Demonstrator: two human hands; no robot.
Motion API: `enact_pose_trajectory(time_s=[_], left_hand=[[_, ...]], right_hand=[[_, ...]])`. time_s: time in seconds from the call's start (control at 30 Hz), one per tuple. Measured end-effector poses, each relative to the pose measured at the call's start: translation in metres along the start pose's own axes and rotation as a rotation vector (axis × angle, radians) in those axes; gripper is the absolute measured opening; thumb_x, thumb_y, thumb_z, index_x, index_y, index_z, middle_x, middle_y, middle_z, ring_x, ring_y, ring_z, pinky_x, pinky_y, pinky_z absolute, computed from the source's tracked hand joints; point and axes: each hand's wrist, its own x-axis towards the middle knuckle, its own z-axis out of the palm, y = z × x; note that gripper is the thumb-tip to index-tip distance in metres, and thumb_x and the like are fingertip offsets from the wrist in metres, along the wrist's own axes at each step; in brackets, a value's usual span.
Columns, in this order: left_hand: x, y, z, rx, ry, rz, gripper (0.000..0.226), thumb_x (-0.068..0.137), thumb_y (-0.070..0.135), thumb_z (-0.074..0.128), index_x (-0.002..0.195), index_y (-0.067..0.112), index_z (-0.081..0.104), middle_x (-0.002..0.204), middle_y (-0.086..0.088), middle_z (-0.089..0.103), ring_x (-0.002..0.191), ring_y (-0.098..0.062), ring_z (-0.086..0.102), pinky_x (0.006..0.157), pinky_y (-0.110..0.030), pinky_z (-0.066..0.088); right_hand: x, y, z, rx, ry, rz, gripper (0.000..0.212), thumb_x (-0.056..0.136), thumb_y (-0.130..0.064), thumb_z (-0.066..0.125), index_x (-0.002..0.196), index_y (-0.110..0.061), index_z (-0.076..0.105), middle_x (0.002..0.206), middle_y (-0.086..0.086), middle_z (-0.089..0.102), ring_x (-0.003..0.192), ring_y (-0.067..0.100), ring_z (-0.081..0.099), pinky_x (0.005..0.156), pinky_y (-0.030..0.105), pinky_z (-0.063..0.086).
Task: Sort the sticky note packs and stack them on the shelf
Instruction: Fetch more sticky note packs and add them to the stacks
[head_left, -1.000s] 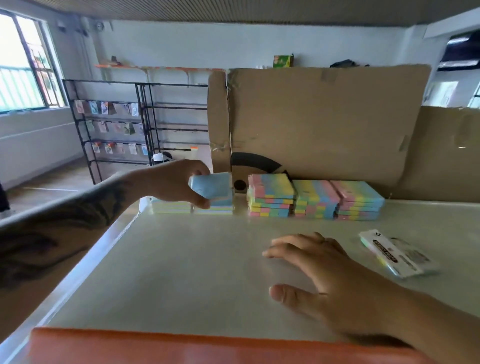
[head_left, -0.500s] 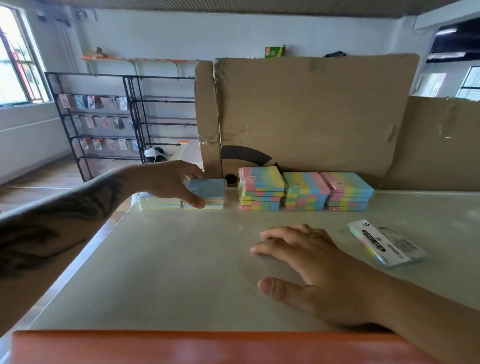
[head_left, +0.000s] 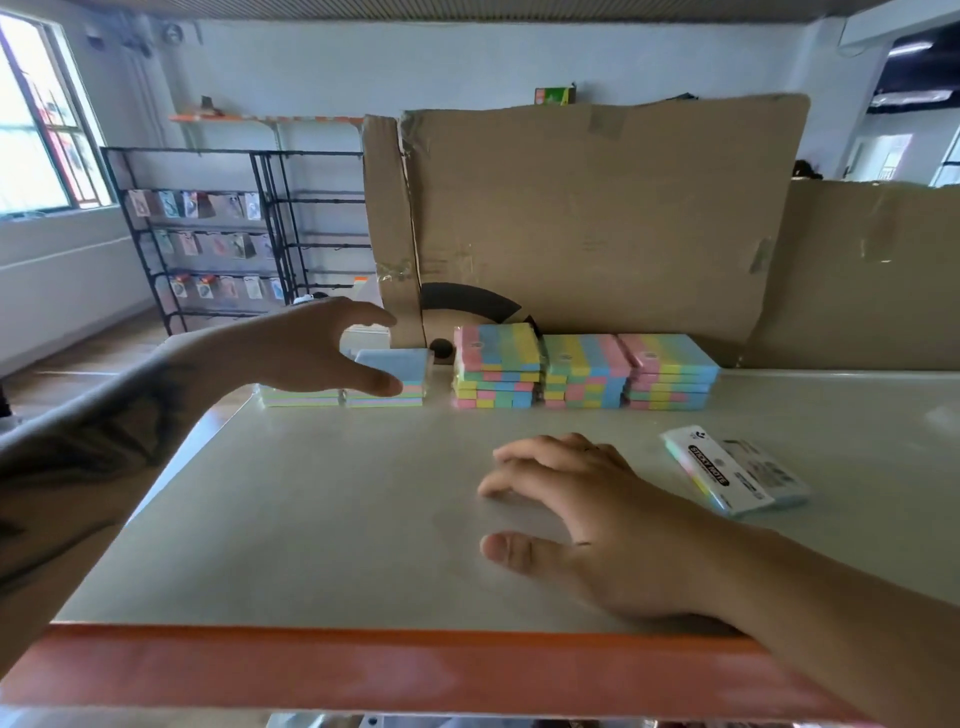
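Left hand (head_left: 311, 348) is at the back left of the shelf (head_left: 322, 519), fingers spread wide in an arc around the blue-topped pack (head_left: 397, 364), thumb tip by its front edge, nothing gripped as far as I can see. That pack sits on a low pastel stack (head_left: 384, 399), with another low pastel stack (head_left: 298, 397) just beside it on the left. Right hand (head_left: 582, 514) lies flat on the shelf, fingers relaxed and holding nothing.

To the right, three taller stacks of rainbow-striped packs (head_left: 584, 371) stand side by side against the cardboard sheet (head_left: 597, 218), pink, yellow, blue and green bands, edges fairly square. So most of the sorting looks done. One wrapped pack (head_left: 735, 470) with a "STICKY NOTE" label lies loose, skewed, near the right hand and well apart from the rows. I'd judge that one is left to place. A black wire rack (head_left: 208, 239) stands off by the window.
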Motion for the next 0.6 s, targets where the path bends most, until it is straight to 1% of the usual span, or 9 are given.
enact_pose_trajectory(time_s=[0.1,0.13,0.2,0.23,0.3,0.33,0.4,0.47,0.6], left_hand=[[-0.016,0.036,-0.005,0.007,0.068,0.036,0.053,0.081,0.065,0.071,0.128,0.052,0.053,0.14,0.017,0.055,0.122,-0.012,0.051,0.106,-0.04,0.039],[-0.022,0.049,-0.004,0.013,0.082,0.061,0.051,0.082,0.066,0.069,0.128,0.049,0.055,0.137,0.018,0.056,0.123,-0.012,0.051,0.106,-0.038,0.037],[-0.031,0.083,0.004,0.031,0.057,0.126,0.052,0.082,0.07,0.063,0.129,0.049,0.056,0.133,0.02,0.055,0.124,-0.011,0.049,0.107,-0.035,0.033],[-0.033,0.099,0.009,0.035,0.033,0.161,0.052,0.082,0.07,0.062,0.129,0.049,0.055,0.133,0.02,0.055,0.125,-0.011,0.049,0.108,-0.034,0.032],[-0.033,0.126,0.022,0.043,-0.005,0.232,0.05,0.083,0.069,0.06,0.13,0.05,0.054,0.136,0.02,0.055,0.127,-0.011,0.048,0.11,-0.035,0.033],[-0.032,0.137,0.028,0.043,-0.018,0.254,0.049,0.085,0.068,0.06,0.13,0.05,0.054,0.137,0.02,0.054,0.128,-0.011,0.048,0.111,-0.035,0.033],[-0.027,0.158,0.038,0.05,-0.028,0.283,0.046,0.089,0.064,0.06,0.131,0.048,0.055,0.138,0.019,0.054,0.129,-0.008,0.047,0.114,-0.038,0.031],[-0.021,0.175,0.046,0.046,-0.028,0.301,0.044,0.09,0.062,0.06,0.131,0.047,0.056,0.138,0.018,0.054,0.129,-0.008,0.048,0.114,-0.039,0.032],[-0.014,0.195,0.062,-0.081,0.005,0.315,0.047,0.089,0.055,0.067,0.133,0.045,0.055,0.136,0.019,0.056,0.125,-0.007,0.052,0.106,-0.034,0.043]], right_hand=[[-0.011,0.006,-0.011,-0.021,0.066,-0.028,0.046,0.095,-0.071,0.047,0.134,-0.047,0.051,0.148,-0.032,0.031,0.133,-0.007,0.02,0.107,0.015,0.02],[-0.014,0.01,-0.014,-0.05,0.116,-0.048,0.041,0.096,-0.069,0.048,0.129,-0.045,0.056,0.143,-0.03,0.039,0.131,-0.009,0.025,0.108,0.015,0.02],[-0.022,0.024,-0.023,-0.099,0.233,-0.057,0.042,0.093,-0.07,0.046,0.118,-0.04,0.062,0.128,-0.025,0.054,0.124,-0.004,0.042,0.11,0.03,0.033],[-0.027,0.033,-0.027,-0.118,0.279,-0.025,0.046,0.09,-0.072,0.043,0.113,-0.039,0.064,0.119,-0.022,0.058,0.118,0.001,0.05,0.105,0.036,0.04],[-0.038,0.05,-0.035,-0.187,0.34,0.062,0.052,0.084,-0.075,0.037,0.106,-0.036,0.065,0.108,-0.016,0.059,0.106,0.012,0.059,0.094,0.04,0.049],[-0.045,0.058,-0.039,-0.238,0.339,0.123,0.053,0.083,-0.076,0.036,0.105,-0.036,0.063,0.108,-0.014,0.056,0.105,0.015,0.059,0.091,0.039,0.049],[-0.057,0.071,-0.043,-0.33,0.29,0.274,0.049,0.084,-0.077,0.042,0.108,-0.038,0.058,0.114,-0.014,0.048,0.109,0.016,0.053,0.091,0.038,0.049],[-0.065,0.079,-0.042,-0.339,0.256,0.365,0.043,0.087,-0.074,0.05,0.108,-0.038,0.055,0.116,-0.014,0.043,0.111,0.016,0.048,0.09,0.038,0.048],[-0.069,0.089,-0.037,-0.142,0.328,0.301,0.028,0.081,-0.057,0.062,0.1,-0.037,0.059,0.105,-0.015,0.047,0.098,0.013,0.054,0.083,0.039,0.053]])
